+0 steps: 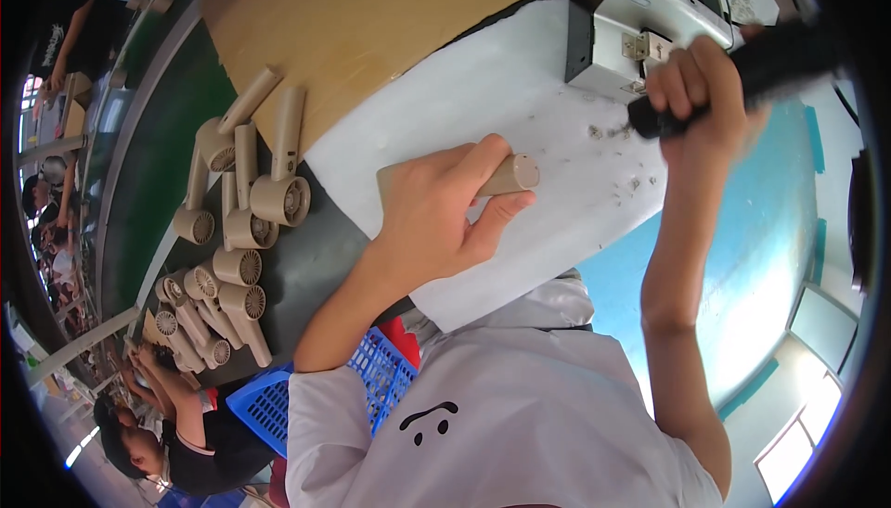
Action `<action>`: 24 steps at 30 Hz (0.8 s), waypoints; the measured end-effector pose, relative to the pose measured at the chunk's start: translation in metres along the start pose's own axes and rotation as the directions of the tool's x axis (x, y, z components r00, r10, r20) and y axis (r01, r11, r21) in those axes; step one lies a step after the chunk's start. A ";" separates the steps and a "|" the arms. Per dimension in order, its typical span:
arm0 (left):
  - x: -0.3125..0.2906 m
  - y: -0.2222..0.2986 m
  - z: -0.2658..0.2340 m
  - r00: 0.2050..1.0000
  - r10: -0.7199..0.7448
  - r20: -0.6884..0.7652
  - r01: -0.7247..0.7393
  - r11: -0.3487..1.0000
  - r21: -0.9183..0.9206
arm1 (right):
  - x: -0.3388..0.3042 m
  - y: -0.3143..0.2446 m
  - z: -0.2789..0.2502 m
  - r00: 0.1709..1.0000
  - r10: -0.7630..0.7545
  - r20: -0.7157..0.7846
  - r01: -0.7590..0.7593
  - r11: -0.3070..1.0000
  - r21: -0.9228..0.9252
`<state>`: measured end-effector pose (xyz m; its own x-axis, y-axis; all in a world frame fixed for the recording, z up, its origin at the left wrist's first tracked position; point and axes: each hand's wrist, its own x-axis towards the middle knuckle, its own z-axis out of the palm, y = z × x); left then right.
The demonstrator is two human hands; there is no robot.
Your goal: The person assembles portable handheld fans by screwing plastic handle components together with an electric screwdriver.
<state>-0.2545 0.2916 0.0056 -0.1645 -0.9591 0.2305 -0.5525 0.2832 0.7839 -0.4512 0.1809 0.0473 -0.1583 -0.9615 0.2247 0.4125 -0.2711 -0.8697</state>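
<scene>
Left hand (436,206), fingers curled around a beige handle (509,175), holds it down on the white pad (520,100). Right hand (701,90), fingers wrapped tight, grips a black tool (742,72) near the metal box (640,16). Beige dryers (251,192) lie at left.

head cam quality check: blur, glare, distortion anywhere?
Head view: strong fisheye bend, black corners at the rim; white pad and windows lower right glare bright; black tool in the right hand slightly motion-soft; left hand on the beige handle sharp.
</scene>
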 end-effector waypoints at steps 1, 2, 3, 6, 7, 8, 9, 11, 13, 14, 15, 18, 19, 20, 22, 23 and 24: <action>-0.001 0.000 0.000 1.000 -0.007 -0.007 0.007 1.000 0.008 | -0.015 -0.005 0.002 0.997 0.021 0.070 -0.031 0.987 0.155; -0.001 0.001 0.001 1.000 0.003 -0.010 -0.004 1.000 -0.029 | -0.026 -0.009 0.006 0.990 -0.041 0.135 0.001 0.959 0.283; -0.002 0.001 0.002 1.000 0.013 -0.014 -0.014 0.998 -0.065 | -0.033 -0.012 0.008 0.976 -0.110 0.190 0.024 0.913 0.407; -0.004 -0.001 0.005 0.997 0.049 -0.067 -0.056 0.993 -0.102 | -0.036 -0.021 0.012 0.956 -0.142 0.258 0.023 0.910 0.415; -0.004 0.000 0.003 0.996 0.051 -0.067 -0.057 0.994 -0.098 | -0.036 -0.019 0.013 0.956 -0.144 0.256 0.025 0.908 0.418; -0.006 0.000 0.003 0.998 0.029 -0.053 -0.035 0.994 -0.100 | -0.035 -0.016 0.014 0.954 -0.149 0.260 0.024 0.902 0.431; -0.007 0.000 0.002 0.999 0.008 -0.039 -0.012 0.995 -0.102 | -0.036 -0.013 0.015 0.952 -0.154 0.263 0.022 0.896 0.443; -0.006 0.000 0.003 0.999 0.018 -0.040 -0.022 0.995 -0.093 | -0.041 -0.007 0.022 0.956 -0.152 0.251 0.026 0.896 0.444; -0.005 0.001 0.003 0.999 0.030 -0.037 -0.033 0.996 -0.088 | -0.042 -0.005 0.025 0.960 -0.150 0.234 0.033 0.897 0.441; -0.004 0.001 0.001 1.000 0.011 -0.027 -0.014 0.995 -0.098 | -0.041 -0.003 0.025 0.953 -0.173 0.248 0.053 0.904 0.425; -0.003 0.002 0.000 1.000 -0.007 -0.016 0.005 0.994 -0.108 | -0.040 -0.002 0.025 0.945 -0.196 0.263 0.074 0.909 0.410; -0.005 0.001 0.000 1.000 -0.017 -0.013 0.015 0.992 -0.127 | -0.038 0.001 0.027 0.926 -0.185 0.328 0.002 0.874 0.485; -0.004 0.003 0.000 1.000 -0.019 -0.018 0.016 0.993 -0.119 | -0.038 0.002 0.028 0.925 -0.186 0.332 -0.001 0.871 0.492; -0.003 0.005 0.000 0.999 -0.040 -0.004 0.039 0.993 -0.110 | -0.040 0.002 0.028 0.932 -0.185 0.311 0.007 0.868 0.496; -0.005 0.013 -0.004 0.998 -0.061 0.000 0.061 0.994 -0.091 | -0.042 0.005 0.029 0.937 -0.187 0.295 0.012 0.862 0.507; -0.003 0.016 -0.007 0.990 -0.136 0.022 0.135 0.990 0.051 | -0.042 0.010 0.028 0.910 -0.241 0.338 0.108 0.924 0.368; -0.001 0.017 -0.009 0.977 -0.212 0.031 0.202 0.960 0.194 | -0.040 0.014 0.027 0.877 -0.285 0.387 0.212 0.952 0.221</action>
<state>-0.2561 0.2970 0.0237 -0.0691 -0.9968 0.0411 -0.7219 0.0784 0.6876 -0.4151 0.2145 0.0380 0.0904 -0.7832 0.6151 0.5574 -0.4721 -0.6830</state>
